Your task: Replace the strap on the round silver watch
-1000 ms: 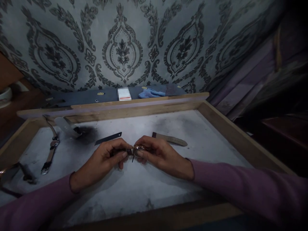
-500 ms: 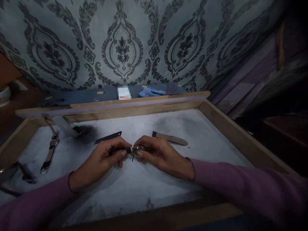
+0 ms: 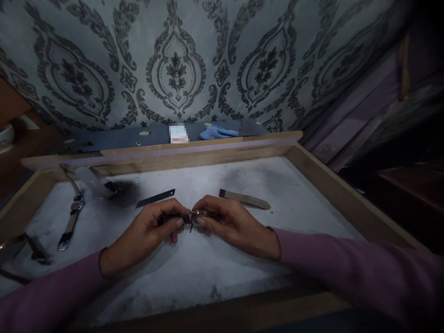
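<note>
Between finger and thumb of my right hand [image 3: 222, 219] is a round watch case [image 3: 199, 216] with a shiny metal rim. My left hand [image 3: 157, 222] pinches a dark watch strap [image 3: 187, 218], its end against the case's left side. A thin dark piece [image 3: 191, 228] points down at this joint; I cannot tell what it is. Behind my right hand a brown strap piece [image 3: 248, 200] with a row of holes lies on the white surface. A flat dark blade [image 3: 156, 198] with a hole at one end lies behind my left hand.
A wooden-framed tray [image 3: 291, 152] with a white bottom surrounds my hands. At its left lie a watch [image 3: 74, 208], a pale curved band [image 3: 92, 181] and another dark-strapped watch [image 3: 36, 252]. A blue cloth [image 3: 218, 132] and a blurred white packet [image 3: 178, 134] rest beyond the back rim.
The strap end in my left hand has come closer to the watch case, narrowing the gap between them. My right hand stays almost still.
</note>
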Tool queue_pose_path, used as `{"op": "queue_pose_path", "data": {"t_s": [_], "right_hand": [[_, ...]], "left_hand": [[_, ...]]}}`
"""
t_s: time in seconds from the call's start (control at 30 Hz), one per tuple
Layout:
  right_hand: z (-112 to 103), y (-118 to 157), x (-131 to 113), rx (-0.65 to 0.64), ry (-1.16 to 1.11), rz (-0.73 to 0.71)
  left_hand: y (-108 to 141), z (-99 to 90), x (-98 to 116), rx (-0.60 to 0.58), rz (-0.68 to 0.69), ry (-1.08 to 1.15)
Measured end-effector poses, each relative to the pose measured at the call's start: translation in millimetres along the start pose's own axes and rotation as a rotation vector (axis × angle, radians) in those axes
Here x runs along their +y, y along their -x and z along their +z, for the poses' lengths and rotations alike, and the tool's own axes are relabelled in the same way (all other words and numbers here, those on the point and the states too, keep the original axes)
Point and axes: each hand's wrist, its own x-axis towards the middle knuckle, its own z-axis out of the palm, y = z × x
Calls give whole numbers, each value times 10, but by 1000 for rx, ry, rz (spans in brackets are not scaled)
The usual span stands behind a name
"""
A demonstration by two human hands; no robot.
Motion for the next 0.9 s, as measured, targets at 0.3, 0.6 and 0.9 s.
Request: {"op": "queue_pose_path", "data": {"t_s": [0.3,0.6,0.9], "right_hand": [[0,-12,-1,-6,-16,4],[-6,-5,7,-8,-6,-3],[-6,-14,12,-13,-30,9]], "left_hand": [[-13,-27,26,41,16,-9],[-17,-15,35,21,13,-32],[-23,-8,53,20,39,-51]]}}
